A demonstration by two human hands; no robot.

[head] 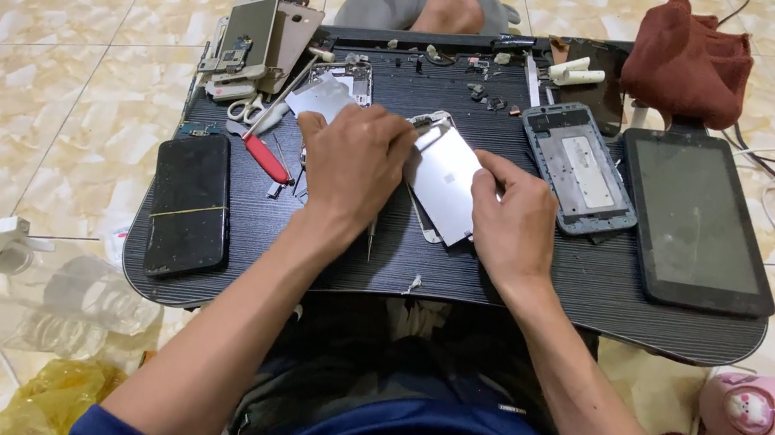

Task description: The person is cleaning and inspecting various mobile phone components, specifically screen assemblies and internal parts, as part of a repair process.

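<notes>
- So the left hand (pixel 352 157) and right hand (pixel 511 220) are both on a thin silver-backed phone screen panel (pixel 446 177), tilted up off the middle of the low black ribbed lap table (pixel 600 288).
- Left fingers are curled down tight at the panel's top left corner, and something thin and metal pokes out below that hand, looks like a pick or tweezers, can't say which. Right fingers are closed around the panel's lower right edge, thumb on top.
- Progress-wise, I'd say teardown is well underway: the panel looks already lifted off its body, a grey-blue phone frame with its insides bare (pixel 581 169) lies just right of the hands, and small screws and bits (pixel 477 84) are scattered along the far edge. Nothing looks reassembled yet, so plenty left.
- Other stuff: a black phone with a cracked dusty face (pixel 191 203) at the left edge, a dark tablet (pixel 695 222) at the right, red-handled cutters (pixel 265 155) and small scissors (pixel 243 108) near the left hand, and a stack of gold and grey phone shells (pixel 262 33) far left.
- Packaging and labels: pretty much none. A clear plastic bottle with a green cap (pixel 19 322) lies on the tiled floor to the left with no label I can see, a yellow plastic bag (pixel 55 393) below it, and a pink flask with a round cartoon sticker (pixel 764 417) sits lower right.
</notes>
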